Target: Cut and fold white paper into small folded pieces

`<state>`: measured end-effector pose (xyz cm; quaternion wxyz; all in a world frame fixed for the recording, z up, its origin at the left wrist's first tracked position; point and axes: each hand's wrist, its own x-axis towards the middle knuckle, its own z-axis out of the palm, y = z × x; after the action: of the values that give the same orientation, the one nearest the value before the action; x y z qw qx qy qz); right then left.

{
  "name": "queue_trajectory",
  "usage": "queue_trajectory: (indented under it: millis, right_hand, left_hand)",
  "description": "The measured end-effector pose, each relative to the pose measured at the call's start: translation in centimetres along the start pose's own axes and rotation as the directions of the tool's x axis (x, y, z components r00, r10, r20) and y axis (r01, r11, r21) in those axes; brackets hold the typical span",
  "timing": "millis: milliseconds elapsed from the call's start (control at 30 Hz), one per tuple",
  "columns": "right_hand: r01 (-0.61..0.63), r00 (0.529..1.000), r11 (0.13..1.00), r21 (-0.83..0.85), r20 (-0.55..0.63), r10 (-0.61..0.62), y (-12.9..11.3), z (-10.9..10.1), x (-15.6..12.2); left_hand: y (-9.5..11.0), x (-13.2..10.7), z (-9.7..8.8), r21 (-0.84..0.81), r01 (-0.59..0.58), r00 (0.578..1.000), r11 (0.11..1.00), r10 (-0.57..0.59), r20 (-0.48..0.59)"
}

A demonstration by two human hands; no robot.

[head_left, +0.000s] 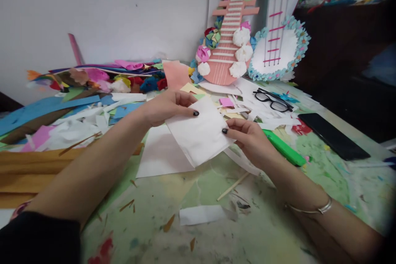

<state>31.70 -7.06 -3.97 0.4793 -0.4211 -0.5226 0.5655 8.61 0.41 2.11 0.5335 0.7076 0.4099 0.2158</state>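
My left hand [168, 106] and my right hand [249, 136] both pinch a square piece of soft white tissue paper [199, 134], held just above the paint-stained table [198, 198]. The left thumb presses on the sheet's top edge and the right thumb on its right edge. Both hands are closed on the paper. Under it lies a larger white sheet [161, 154]. A silver bangle [312, 209] sits on my right wrist.
A green marker-like tool [284, 148] lies right of my hand, with black glasses [272, 100] and a black phone [334, 136] beyond. Paper guitars with flowers [230, 37] lean on the wall. Coloured paper scraps [93, 80] pile at left. A thin stick [232, 187] and white strip [201, 214] lie near.
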Motion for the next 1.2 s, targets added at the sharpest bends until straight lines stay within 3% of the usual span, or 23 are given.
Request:
queue_trajectory:
  millis: [233, 367, 433, 567, 600, 667, 733, 800, 900, 1000, 1033, 1100, 1200]
  right_hand:
    - [-0.051, 0.998, 0.998, 0.049, 0.026, 0.050, -0.8, -0.9, 0.2]
    - [-0.102, 0.989, 0.992, 0.079, 0.111, 0.093, -0.7, -0.6, -0.1]
    - [-0.109, 0.987, 0.988, 0.109, 0.134, 0.094, -0.4, -0.1, -0.3]
    - [-0.073, 0.993, 0.983, 0.169, 0.105, 0.056, 0.6, 1.2, -0.7]
    - [-0.069, 0.994, 0.980, 0.187, 0.092, 0.053, 0.8, 1.5, -0.7]
    - [-0.072, 0.995, 0.974, 0.217, 0.077, 0.056, 1.2, 2.0, -0.9]
    - [-0.090, 0.993, 0.971, 0.222, 0.092, 0.071, 1.5, 2.4, -1.1]
    - [-0.110, 0.989, 0.973, 0.204, 0.118, 0.087, 1.6, 2.7, -1.3]
    - [-0.099, 0.989, 0.981, 0.170, 0.125, 0.078, 1.5, 2.8, -1.4]
    - [-0.092, 0.987, 0.979, 0.180, 0.149, 0.065, 0.7, 2.4, -1.4]
    - [-0.118, 0.981, 0.974, 0.195, 0.177, 0.083, 0.4, 2.2, -1.4]
    - [-0.218, 0.949, 0.955, 0.203, 0.272, 0.159, -0.2, 1.6, -1.4]
    - [-0.356, 0.838, 0.933, 0.051, 0.459, 0.294, -0.4, 0.9, -1.2]
  left_hand:
    - [-0.4, -0.3, 0.9, 0.007, 0.061, 0.997, 0.998, -0.060, -0.049]
    - [-1.2, -1.2, 1.0, -0.214, 0.015, 0.982, 0.977, -0.055, -0.181]
    - [-1.8, -1.9, 1.5, -0.414, -0.032, 0.962, 0.910, -0.085, -0.260]
    - [-3.1, -3.9, 4.2, -0.740, -0.167, 0.905, 0.652, -0.197, -0.378]
    - [-3.5, -4.5, 5.1, -0.788, -0.211, 0.901, 0.578, -0.198, -0.387]
    - [-4.1, -5.5, 6.8, -0.857, -0.160, 0.935, 0.491, -0.203, -0.291]
    - [-4.4, -6.2, 8.3, -0.849, -0.077, 0.920, 0.523, -0.291, -0.263]
    - [-4.5, -6.5, 9.3, -0.787, -0.066, 0.901, 0.613, -0.303, -0.311]
    - [-4.4, -6.9, 9.5, -0.690, -0.136, 0.889, 0.711, -0.219, -0.401]
    - [-4.5, -7.8, 8.2, -0.633, -0.221, 0.885, 0.742, -0.120, -0.450]
    - [-4.7, -8.2, 7.4, -0.644, -0.224, 0.897, 0.731, -0.104, -0.429]
    - [-5.1, -8.9, 5.9, -0.737, -0.150, 0.955, 0.659, -0.097, -0.281]
    - [-6.0, -9.1, 4.1, -0.809, 0.012, 0.997, 0.588, -0.068, -0.035]
